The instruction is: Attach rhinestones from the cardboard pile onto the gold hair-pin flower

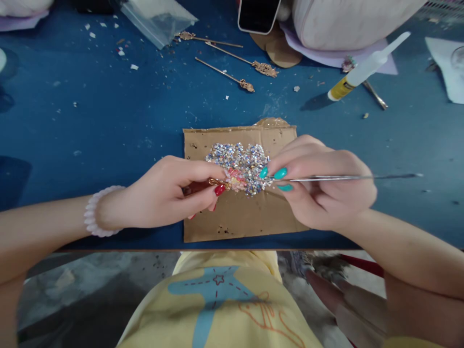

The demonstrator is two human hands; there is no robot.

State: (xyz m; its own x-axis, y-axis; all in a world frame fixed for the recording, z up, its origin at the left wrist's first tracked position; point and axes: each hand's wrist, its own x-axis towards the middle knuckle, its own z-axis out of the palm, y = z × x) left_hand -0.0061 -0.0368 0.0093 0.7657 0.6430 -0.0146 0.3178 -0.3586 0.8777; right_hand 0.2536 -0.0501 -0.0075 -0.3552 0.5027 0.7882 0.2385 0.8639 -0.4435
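Between the thumb and fingers of my left hand (163, 193) is a gold-coloured ornament (237, 180) with pink and pale flower-like pieces; its gold loops show by the red thumbnail. My right hand (319, 181) pinches a pair of thin metal tweezers (337, 177), whose back end sticks out to the right. The tweezers' tip points at the flowered side of the ornament; whether it holds anything is too small to tell. Beneath both hands, a heap of glittering rhinestones (235, 154) is spread over a piece of brown cardboard (210, 224).
Several gold hairpin-like sticks (224, 72) lie farther back on the blue table (119, 116). A glue bottle with a yellow label (342, 88) stands at back right, near a phone (258, 14) and a pale rounded bag (348, 21). A clear plastic bag (157, 21) lies at the back.
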